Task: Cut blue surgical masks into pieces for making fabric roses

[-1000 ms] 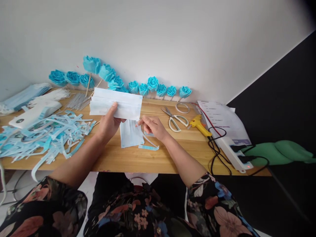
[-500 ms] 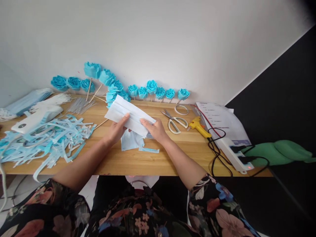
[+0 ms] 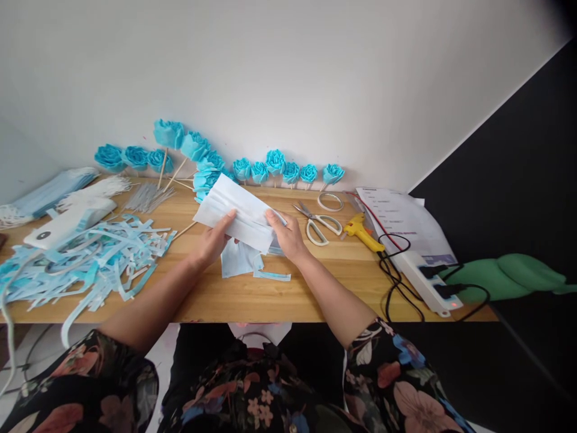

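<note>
The left hand (image 3: 211, 242) and right hand (image 3: 289, 238) each have a grip clamped on a pale-blue, pleated, rectangular fabric sheet (image 3: 238, 210) above the light-brown wooden surface (image 3: 315, 291). Bright-blue, ruffled flowers (image 3: 274, 162) on thin sticks (image 3: 163, 167) line the white wall (image 3: 288, 72), apparently finished, while the held sheet and another pale-blue fabric piece (image 3: 236, 263) below it look unshaped.

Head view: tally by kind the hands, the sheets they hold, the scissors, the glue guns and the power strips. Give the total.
Left hand and right hand: 2
Held sheet: 1
Scissors: 1 pair
Glue gun: 1
Power strip: 1
Total: 6
</note>
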Action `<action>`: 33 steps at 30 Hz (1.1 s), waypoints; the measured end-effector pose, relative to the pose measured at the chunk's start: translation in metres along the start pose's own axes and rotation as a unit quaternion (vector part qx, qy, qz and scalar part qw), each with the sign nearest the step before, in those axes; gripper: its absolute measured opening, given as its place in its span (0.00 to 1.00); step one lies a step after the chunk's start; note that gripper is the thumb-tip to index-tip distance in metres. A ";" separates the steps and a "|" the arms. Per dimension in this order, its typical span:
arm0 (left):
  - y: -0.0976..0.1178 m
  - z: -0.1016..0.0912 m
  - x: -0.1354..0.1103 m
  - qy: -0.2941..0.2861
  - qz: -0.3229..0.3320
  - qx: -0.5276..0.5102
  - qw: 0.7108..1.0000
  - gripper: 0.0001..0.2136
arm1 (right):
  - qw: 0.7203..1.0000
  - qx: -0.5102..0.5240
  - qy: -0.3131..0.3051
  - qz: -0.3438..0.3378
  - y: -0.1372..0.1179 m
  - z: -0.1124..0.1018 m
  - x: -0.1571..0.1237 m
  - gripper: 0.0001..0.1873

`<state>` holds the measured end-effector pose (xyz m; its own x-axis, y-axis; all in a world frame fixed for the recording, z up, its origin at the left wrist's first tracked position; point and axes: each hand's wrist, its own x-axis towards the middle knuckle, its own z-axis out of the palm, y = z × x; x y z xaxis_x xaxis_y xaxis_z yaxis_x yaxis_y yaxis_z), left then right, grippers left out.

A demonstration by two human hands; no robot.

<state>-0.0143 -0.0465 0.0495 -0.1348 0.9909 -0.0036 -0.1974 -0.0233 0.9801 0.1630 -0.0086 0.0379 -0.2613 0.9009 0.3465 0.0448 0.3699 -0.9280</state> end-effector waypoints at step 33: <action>-0.015 -0.007 0.013 0.044 0.068 -0.086 0.993 0.17 | 0.998 -0.017 -0.039 0.048 0.000 0.005 -0.002 0.23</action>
<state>-0.0195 -0.0342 0.0331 -0.2545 0.9618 0.1012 -0.3329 -0.1854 0.9245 0.1591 -0.0117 0.0362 -0.3288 0.9127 0.2427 0.1051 0.2907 -0.9510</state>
